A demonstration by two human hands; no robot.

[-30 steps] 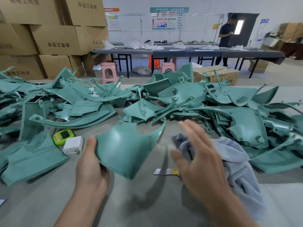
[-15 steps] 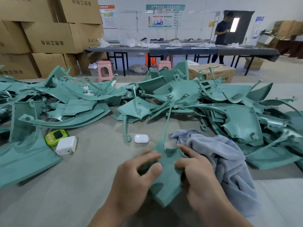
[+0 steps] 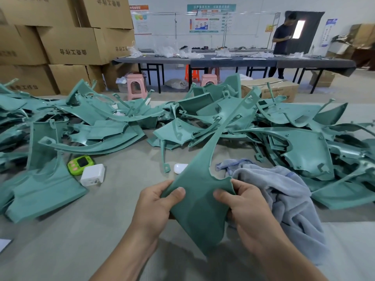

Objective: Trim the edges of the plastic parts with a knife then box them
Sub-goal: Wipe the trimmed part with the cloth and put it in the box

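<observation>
Part in hand: A green plastic part (image 3: 199, 199) is held up at lower centre of the frame, clear of the desk (image 3: 60, 250). Its thin arm reaches toward upper centre.
Left grip: The left grip (image 3: 156, 207) is clamped on the part's left edge, thumb on its face.
Right grip: The right grip (image 3: 246, 207) is clamped on the right edge, beside a ragged notch.
Why held so: Two-handed and tilted to the eye, apparently to check the edges before trimming.
Knife: None in view.
Heap (image 3: 223, 122): More green parts lie piled across mid-frame, likely awaiting their turn.
Towel (image 3: 284, 191): It is bunched at lower right, just beside the right grip.
Cartons (image 3: 71, 45): They are stacked at upper left, probably for boxing.
</observation>
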